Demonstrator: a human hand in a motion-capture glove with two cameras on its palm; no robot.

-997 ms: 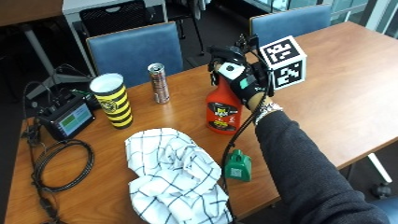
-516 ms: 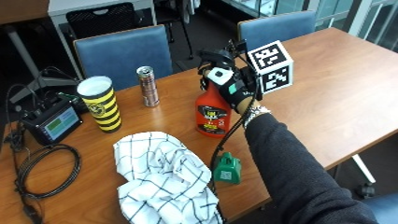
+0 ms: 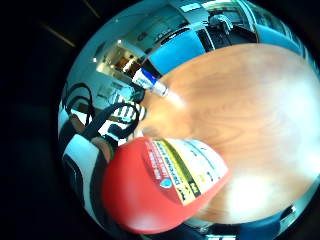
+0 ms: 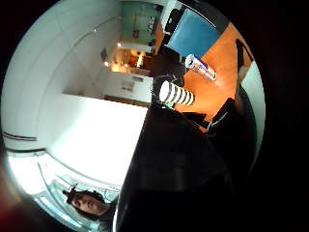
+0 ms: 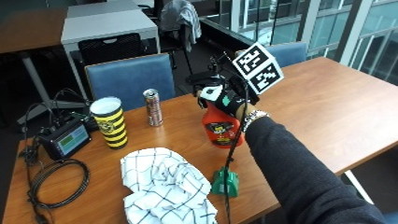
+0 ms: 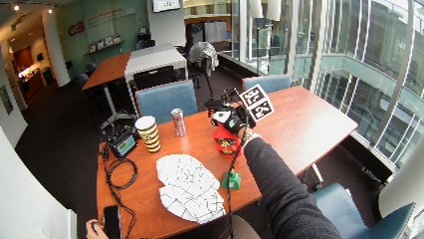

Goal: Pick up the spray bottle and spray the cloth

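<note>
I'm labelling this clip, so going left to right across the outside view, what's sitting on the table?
Small monitor → yellow-and-black striped cup → drink can → checked cloth → red spray bottle, with the gloved right hand on its top.

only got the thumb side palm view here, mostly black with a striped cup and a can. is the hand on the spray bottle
Observer: Yes. In the outside view the gloved right hand grips the top of the red spray bottle.
Operator: is the bottle lifted or on the table
Observer: Its base looks level with the table; I cannot tell whether it touches.
Operator: where's the cloth
Observer: The checked white cloth lies crumpled near the table's front edge, apart from the bottle, on the striped cup's side.
Operator: anything between them
Observer: A small green stand sits just beside the cloth.
</note>
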